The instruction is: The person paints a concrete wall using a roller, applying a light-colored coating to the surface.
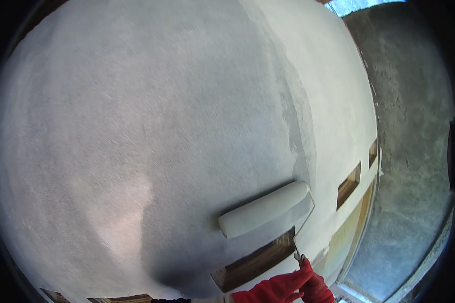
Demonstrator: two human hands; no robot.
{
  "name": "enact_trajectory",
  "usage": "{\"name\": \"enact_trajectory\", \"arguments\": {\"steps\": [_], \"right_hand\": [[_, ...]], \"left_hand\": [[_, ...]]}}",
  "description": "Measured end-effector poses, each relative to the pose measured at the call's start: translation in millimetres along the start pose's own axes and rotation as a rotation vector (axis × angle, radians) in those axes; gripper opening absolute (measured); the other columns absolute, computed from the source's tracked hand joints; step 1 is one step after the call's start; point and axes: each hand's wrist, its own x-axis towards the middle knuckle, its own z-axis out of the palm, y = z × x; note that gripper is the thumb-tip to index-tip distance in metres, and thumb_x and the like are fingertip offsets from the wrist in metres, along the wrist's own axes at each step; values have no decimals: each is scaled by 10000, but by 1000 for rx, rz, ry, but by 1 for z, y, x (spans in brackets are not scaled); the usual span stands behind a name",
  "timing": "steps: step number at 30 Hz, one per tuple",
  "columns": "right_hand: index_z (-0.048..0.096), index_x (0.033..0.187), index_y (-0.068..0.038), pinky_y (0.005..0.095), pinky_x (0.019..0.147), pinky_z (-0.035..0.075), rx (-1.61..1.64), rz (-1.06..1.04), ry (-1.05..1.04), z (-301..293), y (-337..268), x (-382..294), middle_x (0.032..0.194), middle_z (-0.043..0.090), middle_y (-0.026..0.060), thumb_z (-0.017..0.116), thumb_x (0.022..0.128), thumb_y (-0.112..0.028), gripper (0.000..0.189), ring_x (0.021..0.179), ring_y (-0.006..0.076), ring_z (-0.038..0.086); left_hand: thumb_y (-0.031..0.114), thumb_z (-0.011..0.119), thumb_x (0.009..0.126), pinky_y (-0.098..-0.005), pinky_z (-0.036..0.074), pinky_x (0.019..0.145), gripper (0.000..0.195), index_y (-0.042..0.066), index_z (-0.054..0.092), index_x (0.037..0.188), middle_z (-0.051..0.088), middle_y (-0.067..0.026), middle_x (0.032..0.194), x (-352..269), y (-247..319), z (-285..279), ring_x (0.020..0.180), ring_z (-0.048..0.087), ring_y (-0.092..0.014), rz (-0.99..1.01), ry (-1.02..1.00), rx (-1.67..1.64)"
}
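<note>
A paint roller with a long, pale sleeve (265,208) lies against the plastered wall (167,125), tilted up to the right. Its bent wire frame runs from the sleeve's right end down to the handle. My left hand (273,288), in a red glove, reaches in from the lower left with its fingers around the handle. Close beside it on the right, my right hand (316,286), also gloved in red, closes on the same handle. The gloves hide most of the grip. Beyond the roller's right end, the grey surface meets a paler coated strip (337,102) along an uneven edge.
A rectangular recess (256,261) opens just below the roller; smaller recesses (349,185) follow on the right. A yellowish panel (345,235) stands at lower right, beside a darker, rough grey surface (409,151). More recesses (121,299) show at the bottom left edge.
</note>
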Motion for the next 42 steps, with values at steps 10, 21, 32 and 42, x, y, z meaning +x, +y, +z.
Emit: {"name": "enact_trajectory", "arguments": {"steps": [10,21,32,42], "right_hand": [[360,1431,-58,334,689,513,-864,-815,47,152,-283,123,757,637,179,488,869,40,585,726,250,667],[353,1454,-128,298,513,450,-899,-938,140,298,-509,247,777,563,35,450,930,-241,545,545,126,488],[506,1143,-123,249,411,355,-1056,-1037,136,397,-699,358,621,429,-11,521,937,-229,232,470,87,412],[385,1423,-131,330,597,472,-653,-1185,174,418,-640,349,726,538,25,498,943,-321,529,626,137,508]], "left_hand": [[244,646,842,-399,465,935,604,51,433,1373,499,-176,1353,30,31,-113,1128,568,-319,134,-47,589],[325,483,950,-387,478,926,589,24,303,1422,443,-194,1386,89,34,-263,1161,540,-316,80,174,976],[351,493,953,-421,525,880,547,46,355,1386,468,-176,1372,76,59,-344,1117,580,-337,-31,197,1090],[288,590,905,-373,559,770,483,38,471,1301,556,-160,1259,19,100,-330,979,644,-308,-117,272,1161]]}}
